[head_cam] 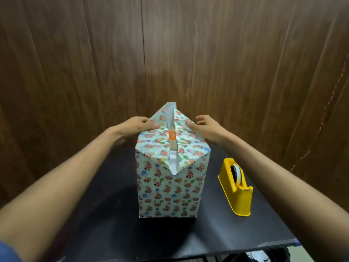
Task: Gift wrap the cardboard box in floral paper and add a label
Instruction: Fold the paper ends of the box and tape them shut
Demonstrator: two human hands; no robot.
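A cardboard box (168,188) in floral paper (151,144) stands upright on a dark surface (105,214). The left hand (137,124) pinches the far flap; the right hand (204,125) presses it, fingers relaxed. A yellow tape dispenser (237,188) sits nearby, right.

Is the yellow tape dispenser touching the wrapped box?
Apart. The head view shows the tape dispenser standing to the right of the box, with a strip of bare black table plainly visible between them.
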